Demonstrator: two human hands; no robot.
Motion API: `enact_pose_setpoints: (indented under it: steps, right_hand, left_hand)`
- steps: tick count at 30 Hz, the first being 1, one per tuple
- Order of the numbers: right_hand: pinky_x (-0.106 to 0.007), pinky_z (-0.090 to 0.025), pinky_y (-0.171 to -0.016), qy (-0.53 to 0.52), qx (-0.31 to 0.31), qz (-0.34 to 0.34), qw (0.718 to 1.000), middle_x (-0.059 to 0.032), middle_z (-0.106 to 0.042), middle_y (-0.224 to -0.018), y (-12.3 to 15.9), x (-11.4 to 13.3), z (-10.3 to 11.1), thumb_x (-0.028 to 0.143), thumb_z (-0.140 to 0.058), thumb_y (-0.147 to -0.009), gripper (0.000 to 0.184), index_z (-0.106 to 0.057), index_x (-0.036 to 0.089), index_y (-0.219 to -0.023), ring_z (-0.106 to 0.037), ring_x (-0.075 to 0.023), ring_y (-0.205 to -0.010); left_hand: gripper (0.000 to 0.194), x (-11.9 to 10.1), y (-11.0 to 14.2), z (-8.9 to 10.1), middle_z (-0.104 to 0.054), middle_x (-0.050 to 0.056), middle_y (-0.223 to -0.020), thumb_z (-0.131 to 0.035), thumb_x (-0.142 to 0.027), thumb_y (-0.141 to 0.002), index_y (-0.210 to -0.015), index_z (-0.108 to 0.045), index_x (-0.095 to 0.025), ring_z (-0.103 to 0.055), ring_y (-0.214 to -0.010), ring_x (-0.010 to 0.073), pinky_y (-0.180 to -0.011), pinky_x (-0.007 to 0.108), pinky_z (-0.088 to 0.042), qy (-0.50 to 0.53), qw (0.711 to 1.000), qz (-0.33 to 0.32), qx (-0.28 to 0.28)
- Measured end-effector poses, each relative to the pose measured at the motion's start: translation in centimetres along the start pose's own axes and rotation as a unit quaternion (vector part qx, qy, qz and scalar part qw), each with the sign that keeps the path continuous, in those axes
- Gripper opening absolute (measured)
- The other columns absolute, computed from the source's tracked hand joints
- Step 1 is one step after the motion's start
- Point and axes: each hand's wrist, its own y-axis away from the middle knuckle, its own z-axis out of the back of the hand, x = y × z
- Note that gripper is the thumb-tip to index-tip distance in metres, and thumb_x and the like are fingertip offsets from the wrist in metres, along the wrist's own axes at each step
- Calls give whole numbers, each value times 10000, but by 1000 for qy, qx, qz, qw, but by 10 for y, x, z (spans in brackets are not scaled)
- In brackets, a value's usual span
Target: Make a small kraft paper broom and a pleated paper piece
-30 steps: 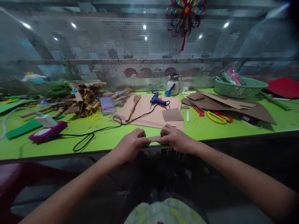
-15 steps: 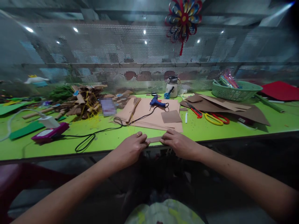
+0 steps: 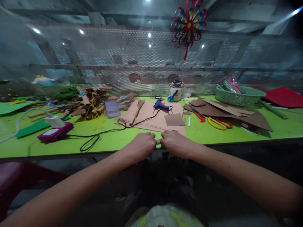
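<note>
Together, the left hand (image 3: 142, 145) and right hand (image 3: 174, 143) pinch a small brown paper strip (image 3: 158, 141) at the green table's (image 3: 213, 134) front edge — stacked kraft sheets (image 3: 153, 118) just behind, bare surface either side.

Both arms reach forward, bare, forearms converging toward the middle; the left hand (image 3: 142, 145) lies knuckles up, fingers curled down and inward; the right hand (image 3: 174, 143) mirrors it, knuckles up, fingers bent; the two hands sit side by side, fingertips almost meeting, only a narrow gap between them; both wrists are fairly straight, in line with the forearms; whether either hand pinches anything cannot be told.
</note>
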Motion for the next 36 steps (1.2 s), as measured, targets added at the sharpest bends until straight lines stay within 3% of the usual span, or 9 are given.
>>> enact_pose_setpoints:
  steps: [5, 10, 15, 19, 22, 26, 29, 32, 36]
  right_hand:
    - [-284, -381, -663, -24, -6, -31, 999, -111, -615, -822, 2, -4, -5, 86, -510, -841, 166, -663, 122, -893, -553, -210, -813]
    - [-257, -372, -629, -137, -49, -64, 987, -92, -622, -815, 3, -14, -2, 143, -500, -860, 185, -683, 128, -838, -558, -170, -742]
    - [-225, -389, -601, -311, -96, -54, 944, -58, -640, -750, 7, -17, 20, 86, -541, -815, 157, -695, 113, -797, -537, -125, -649]
    - [-226, -425, -634, -420, -60, -23, 905, -47, -654, -726, 2, -28, 26, 183, -577, -806, 149, -699, 101, -834, -558, -129, -664]
    - [-220, -429, -618, -460, 4, -35, 887, -34, -655, -705, -9, -39, 12, 224, -593, -786, 183, -700, 93, -856, -564, -127, -644]
    - [-215, -420, -586, -460, 25, -41, 887, -20, -638, -662, -18, -44, -15, 189, -580, -776, 165, -694, 82, -829, -543, -120, -599]
    - [-218, -427, -610, -441, -11, -14, 897, -27, -622, -685, -17, -43, -25, 166, -569, -793, 152, -693, 91, -836, -553, -126, -630]
    - [-220, -431, -664, -396, -67, 30, 915, -42, -599, -760, -16, -41, -28, 136, -586, -793, 109, -693, 114, -804, -560, -131, -705]
    - [-222, -422, -655, -346, -91, 47, 933, -46, -590, -767, -17, -37, -27, 97, -574, -800, 101, -672, 119, -793, -549, -127, -692]
  left_hand:
    - [164, 2, -1, 1, -592, 105, -702, -492, -119, -803, -702, -620, -129, -559, -608, 211, -521, 297, -372, -3, 999, 34, -10]
    - [172, 13, 1, 7, -594, 75, -749, -476, -161, -830, -734, -618, -146, -536, -630, 170, -556, 266, -369, 15, 999, 23, -26]
    - [258, 19, 13, 41, -556, 40, -725, -435, -180, -882, -701, -614, -143, -504, -633, 123, -592, 225, -361, 130, 990, -20, -45]
    - [205, 28, 12, 55, -580, 9, -734, -471, -158, -850, -806, -671, -169, -500, -624, 101, -586, 205, -350, 232, 973, -14, -4]
    - [189, 37, 3, 39, -587, -4, -683, -494, -131, -794, -809, -680, -157, -500, -622, 106, -578, 196, -355, 307, 950, -12, 55]
    - [161, 44, -6, 7, -574, -13, -635, -474, -150, -769, -727, -629, -134, -482, -583, 101, -537, 183, -353, 365, 926, 16, 96]
    - [164, 43, -4, -4, -573, -12, -649, -467, -198, -786, -750, -616, -138, -483, -585, 102, -530, 182, -349, 376, 923, 24, 84]
    - [148, 41, -3, -6, -573, -13, -650, -476, -206, -775, -767, -611, -145, -481, -581, 104, -535, 185, -348, 381, 921, 28, 72]
    - [144, 37, -6, -7, -542, -15, -635, -462, -197, -780, -724, -585, -146, -458, -573, 101, -537, 187, -338, 362, 931, 23, 45]
